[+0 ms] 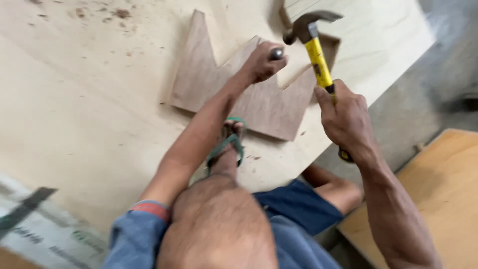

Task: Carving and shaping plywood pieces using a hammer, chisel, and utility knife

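Yellow-handled hammer (318,55) gripped in right hand (346,119), raised beside left hand (261,62) pinching metal punch (277,53) over brown zigzag board (224,89).

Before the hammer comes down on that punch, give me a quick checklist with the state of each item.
1. Right hand wrapped firmly round the yellow-handled hammer: ok.
2. Left hand gripping the metal punch, top end exposed: ok.
3. Hammer head lined up over the punch: cannot tell, it sits off to the side.
4. Zigzag brown panel pinned by the sandalled foot: ok.
5. Panel lying flat on the pale plywood sheet: ok.
6. Punch tip placement: cannot tell, hidden by the left hand.
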